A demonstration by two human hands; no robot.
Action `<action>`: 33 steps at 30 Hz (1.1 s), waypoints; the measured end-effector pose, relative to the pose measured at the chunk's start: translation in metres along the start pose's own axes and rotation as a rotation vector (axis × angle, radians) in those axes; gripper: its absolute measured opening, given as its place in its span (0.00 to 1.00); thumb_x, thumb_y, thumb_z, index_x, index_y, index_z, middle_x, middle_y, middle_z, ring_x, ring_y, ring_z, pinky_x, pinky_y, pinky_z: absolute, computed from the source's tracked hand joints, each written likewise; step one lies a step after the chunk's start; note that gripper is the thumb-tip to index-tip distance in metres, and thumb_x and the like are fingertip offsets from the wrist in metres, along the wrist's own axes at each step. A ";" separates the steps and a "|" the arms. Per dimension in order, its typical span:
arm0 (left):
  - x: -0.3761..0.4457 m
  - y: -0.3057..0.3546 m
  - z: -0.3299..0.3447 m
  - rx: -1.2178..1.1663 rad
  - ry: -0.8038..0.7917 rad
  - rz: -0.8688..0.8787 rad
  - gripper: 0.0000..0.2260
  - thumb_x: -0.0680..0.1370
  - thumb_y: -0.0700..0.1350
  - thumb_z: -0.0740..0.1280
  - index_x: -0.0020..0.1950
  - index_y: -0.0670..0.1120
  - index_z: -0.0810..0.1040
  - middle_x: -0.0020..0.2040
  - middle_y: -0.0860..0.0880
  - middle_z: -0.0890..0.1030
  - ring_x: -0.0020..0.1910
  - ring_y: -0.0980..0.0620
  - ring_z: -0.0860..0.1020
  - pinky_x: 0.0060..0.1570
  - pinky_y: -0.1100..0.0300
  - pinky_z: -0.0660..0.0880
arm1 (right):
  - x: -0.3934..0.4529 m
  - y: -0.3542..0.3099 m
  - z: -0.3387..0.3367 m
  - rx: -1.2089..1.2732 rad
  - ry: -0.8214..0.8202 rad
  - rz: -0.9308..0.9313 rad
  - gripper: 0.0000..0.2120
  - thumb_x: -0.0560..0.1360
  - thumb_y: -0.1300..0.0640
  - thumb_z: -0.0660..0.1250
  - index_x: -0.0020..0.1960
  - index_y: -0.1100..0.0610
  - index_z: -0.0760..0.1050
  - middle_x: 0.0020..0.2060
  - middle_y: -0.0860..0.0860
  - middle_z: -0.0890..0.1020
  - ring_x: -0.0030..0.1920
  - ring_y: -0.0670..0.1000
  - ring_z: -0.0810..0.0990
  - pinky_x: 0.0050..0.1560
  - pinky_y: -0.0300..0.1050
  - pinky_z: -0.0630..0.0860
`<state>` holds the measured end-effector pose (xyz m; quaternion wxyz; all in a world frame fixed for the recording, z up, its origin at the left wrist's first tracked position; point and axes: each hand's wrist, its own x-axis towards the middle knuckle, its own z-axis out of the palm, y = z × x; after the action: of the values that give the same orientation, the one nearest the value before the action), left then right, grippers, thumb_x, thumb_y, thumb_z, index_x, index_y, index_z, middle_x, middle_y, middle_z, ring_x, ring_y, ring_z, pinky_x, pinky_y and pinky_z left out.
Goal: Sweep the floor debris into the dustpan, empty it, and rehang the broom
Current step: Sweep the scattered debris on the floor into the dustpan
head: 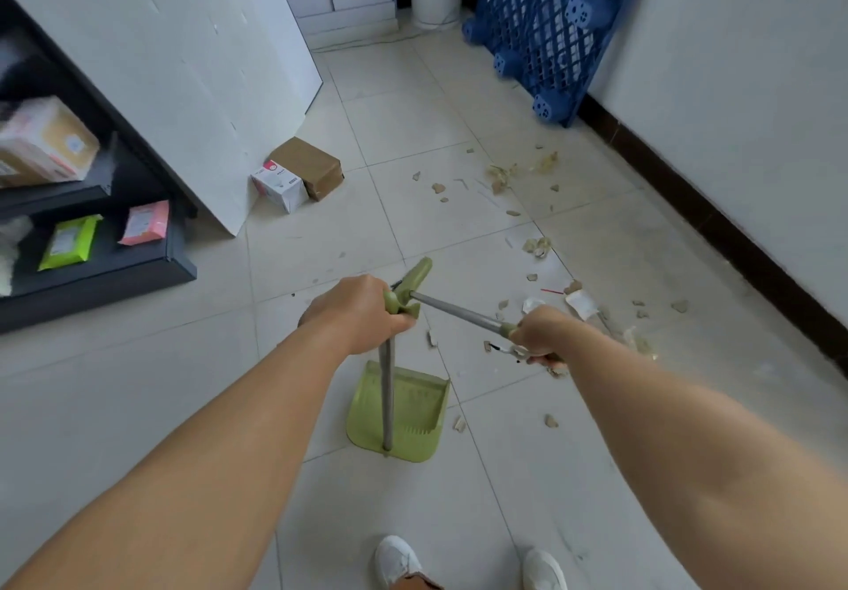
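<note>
A light green dustpan (408, 415) stands on the tiled floor in front of my feet, with a grey upright pole (387, 397). My left hand (358, 314) is shut on the green grip at the top of that pole. My right hand (539, 335) is shut on the green end of the broom's grey handle (459, 312), which slants up-left to a green broom head (416, 272) just beyond my left hand. Scraps of debris (537, 247) lie scattered over the tiles to the right, with more debris near the wall (502, 174). The dustpan's tray looks bare.
A dark shelf unit (114, 268) with packets stands at the left, and a white board (192, 84) leans beside it. Two small boxes (298, 176) sit on the floor. A blue plastic pallet (550, 29) leans on the right wall. My white shoes (397, 559) are at the bottom.
</note>
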<state>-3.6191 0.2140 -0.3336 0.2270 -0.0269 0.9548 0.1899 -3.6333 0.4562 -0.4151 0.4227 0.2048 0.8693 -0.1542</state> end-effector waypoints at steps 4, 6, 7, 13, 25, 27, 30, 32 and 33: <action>-0.020 0.022 0.022 -0.006 0.016 -0.053 0.15 0.74 0.59 0.70 0.39 0.48 0.76 0.39 0.50 0.79 0.40 0.48 0.78 0.42 0.55 0.74 | 0.001 0.029 0.012 -0.156 -0.053 -0.040 0.14 0.81 0.56 0.56 0.37 0.59 0.66 0.29 0.51 0.71 0.26 0.48 0.67 0.27 0.37 0.65; -0.032 0.035 0.033 -0.011 0.019 -0.082 0.15 0.74 0.59 0.70 0.39 0.47 0.76 0.40 0.49 0.79 0.40 0.48 0.78 0.40 0.56 0.73 | 0.005 0.060 0.009 -0.225 -0.045 -0.027 0.13 0.81 0.58 0.55 0.38 0.59 0.65 0.30 0.51 0.70 0.27 0.48 0.68 0.28 0.37 0.65; -0.037 0.043 0.039 -0.007 0.011 -0.094 0.15 0.74 0.58 0.70 0.39 0.47 0.76 0.40 0.49 0.79 0.39 0.48 0.78 0.39 0.56 0.72 | 0.003 0.079 0.005 -0.256 -0.036 -0.015 0.11 0.81 0.58 0.56 0.40 0.59 0.66 0.30 0.51 0.71 0.27 0.48 0.69 0.27 0.37 0.66; -0.072 0.087 0.072 0.049 -0.046 -0.152 0.14 0.73 0.58 0.70 0.41 0.48 0.75 0.43 0.50 0.79 0.43 0.49 0.79 0.41 0.56 0.72 | -0.014 0.169 -0.039 -0.422 0.039 -0.012 0.09 0.79 0.62 0.58 0.40 0.57 0.69 0.32 0.50 0.71 0.27 0.46 0.68 0.24 0.35 0.67; -0.119 0.122 0.116 0.024 0.003 -0.167 0.14 0.75 0.58 0.70 0.40 0.48 0.75 0.38 0.50 0.78 0.36 0.51 0.75 0.35 0.59 0.68 | -0.044 0.233 -0.064 -0.425 0.130 -0.020 0.11 0.76 0.59 0.61 0.36 0.60 0.71 0.31 0.51 0.73 0.30 0.48 0.71 0.36 0.40 0.71; -0.127 0.121 0.123 0.023 0.006 -0.161 0.15 0.75 0.58 0.70 0.39 0.48 0.75 0.38 0.50 0.78 0.36 0.50 0.75 0.35 0.58 0.69 | -0.051 0.237 -0.056 -0.405 0.118 -0.015 0.10 0.76 0.58 0.60 0.38 0.61 0.72 0.31 0.52 0.73 0.29 0.49 0.70 0.31 0.39 0.69; -0.139 0.118 0.132 0.017 0.015 -0.147 0.15 0.74 0.58 0.70 0.39 0.47 0.75 0.39 0.49 0.79 0.38 0.48 0.77 0.38 0.57 0.70 | -0.055 0.236 -0.034 -0.350 0.122 -0.063 0.09 0.76 0.57 0.61 0.44 0.63 0.73 0.34 0.53 0.74 0.29 0.50 0.72 0.28 0.39 0.69; -0.147 0.114 0.134 0.008 0.019 -0.143 0.15 0.75 0.58 0.70 0.40 0.47 0.76 0.40 0.49 0.79 0.39 0.48 0.77 0.38 0.57 0.71 | -0.057 0.230 -0.011 -0.363 0.126 -0.123 0.07 0.76 0.57 0.62 0.42 0.61 0.71 0.34 0.53 0.75 0.29 0.50 0.74 0.27 0.39 0.71; -0.151 0.112 0.134 0.004 0.021 -0.142 0.15 0.75 0.58 0.70 0.41 0.46 0.76 0.40 0.49 0.79 0.39 0.49 0.76 0.38 0.57 0.71 | -0.057 0.227 0.001 -0.369 0.128 -0.143 0.07 0.76 0.58 0.62 0.41 0.60 0.70 0.33 0.52 0.75 0.28 0.50 0.74 0.26 0.39 0.71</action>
<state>-3.4428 0.3626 -0.3379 0.2300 -0.0963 0.9531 0.1713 -3.4897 0.6402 -0.3917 0.3849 0.0712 0.9202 -0.0088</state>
